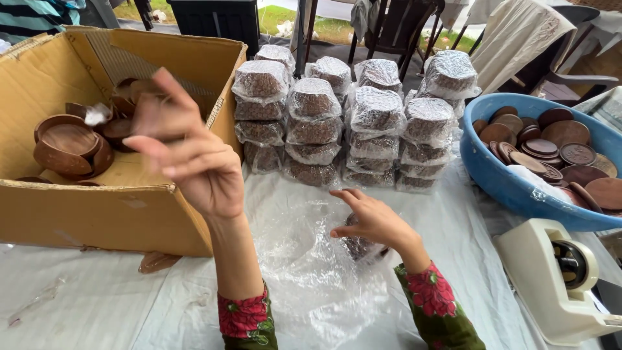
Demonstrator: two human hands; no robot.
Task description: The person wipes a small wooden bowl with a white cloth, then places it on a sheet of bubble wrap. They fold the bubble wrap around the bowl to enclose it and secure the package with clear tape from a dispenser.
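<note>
Left hand: left hand (pixel 194 159) is raised above the table, fingers loosely spread and slightly blurred, clasping nothing, hovering in front of the cardboard box (pixel 97 214).
Right hand: right hand (pixel 372 220) lies low on the table, fingers curved over a dark round wooden piece (pixel 356 245) that sits inside a clear plastic bag (pixel 311 272); whether the fingers truly grip it or only press on it, I cannot tell.
Key relation: the bagged piece lies directly under the right hand and to the right of and below the left hand, so the right hand is far nearer; the piece looks round, with no clear long axis.
Beyond the left hand: the box holds brown wooden bowls (pixel 68 146).
Beyond the right hand: stacks of plastic-wrapped dark discs (pixel 363 123) stand in rows.
Right of the right hand: a blue basin (pixel 499 178) full of brown wooden lids (pixel 551 146), and nearer, a cream tape dispenser (pixel 551 279).
Surface: white table cover (pixel 97 298) under everything.
</note>
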